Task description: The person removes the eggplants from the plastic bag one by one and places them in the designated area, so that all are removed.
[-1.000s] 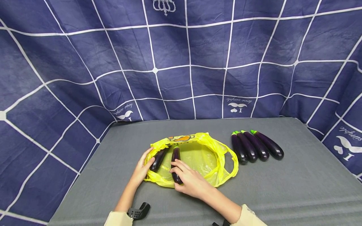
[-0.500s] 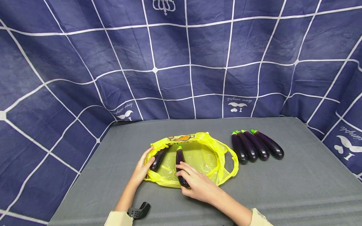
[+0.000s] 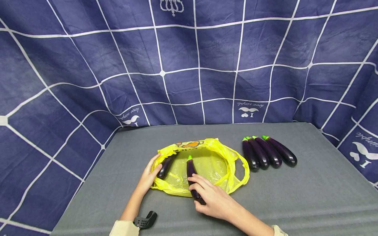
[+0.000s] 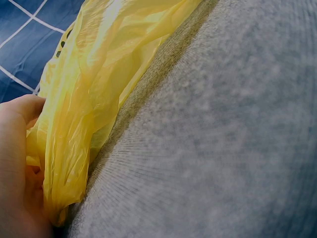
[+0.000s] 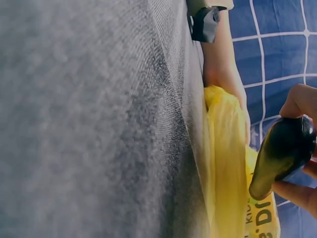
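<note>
A yellow plastic bag lies on the grey surface with its mouth spread toward me. My left hand holds the bag's left edge, thumb on the inner side. Close to that thumb, one dark purple eggplant rests inside the bag. My right hand grips a second eggplant near its thick end, its green stem pointing away over the bag's opening. In the right wrist view this eggplant sits between thumb and fingers, above the bag's near edge. The left wrist view shows bunched yellow plastic at the left hand.
Several more eggplants lie side by side on the grey surface, right of the bag. A loop handle sticks out at the bag's right. Behind hangs a blue curtain with white lines.
My right hand has drawn the gripped eggplant toward me and to the right, so its thick end now passes over the bag's near rim. My left hand stays on the bag.
</note>
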Demonstrator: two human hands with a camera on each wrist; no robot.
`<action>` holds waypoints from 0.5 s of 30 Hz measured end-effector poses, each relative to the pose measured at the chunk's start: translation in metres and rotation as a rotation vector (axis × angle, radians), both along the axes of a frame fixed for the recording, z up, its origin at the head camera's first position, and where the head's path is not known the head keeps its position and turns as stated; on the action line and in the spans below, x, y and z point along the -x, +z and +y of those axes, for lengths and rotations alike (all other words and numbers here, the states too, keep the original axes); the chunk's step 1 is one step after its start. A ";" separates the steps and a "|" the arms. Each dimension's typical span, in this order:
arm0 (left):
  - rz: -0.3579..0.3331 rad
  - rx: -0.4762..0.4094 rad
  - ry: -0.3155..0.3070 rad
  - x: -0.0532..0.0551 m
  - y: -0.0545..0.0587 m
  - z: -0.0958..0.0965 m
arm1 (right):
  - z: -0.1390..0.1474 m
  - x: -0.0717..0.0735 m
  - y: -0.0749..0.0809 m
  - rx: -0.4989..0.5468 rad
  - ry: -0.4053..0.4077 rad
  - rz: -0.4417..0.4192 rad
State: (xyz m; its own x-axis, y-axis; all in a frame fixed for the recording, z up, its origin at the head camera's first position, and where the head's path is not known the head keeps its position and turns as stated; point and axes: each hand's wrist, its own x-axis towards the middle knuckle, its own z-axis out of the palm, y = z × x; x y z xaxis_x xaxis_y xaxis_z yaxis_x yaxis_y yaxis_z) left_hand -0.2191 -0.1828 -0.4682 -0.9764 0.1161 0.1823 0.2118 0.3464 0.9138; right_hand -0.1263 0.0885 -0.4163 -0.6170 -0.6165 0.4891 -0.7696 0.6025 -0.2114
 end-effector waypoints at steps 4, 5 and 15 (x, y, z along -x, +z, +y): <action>0.002 0.001 -0.002 0.000 0.000 0.000 | 0.004 -0.005 0.003 0.009 0.014 0.039; 0.003 0.001 -0.002 0.000 0.000 0.000 | 0.005 -0.005 0.004 0.014 0.020 0.057; 0.003 -0.003 0.002 0.000 0.000 0.001 | 0.014 -0.006 0.013 0.065 0.000 0.097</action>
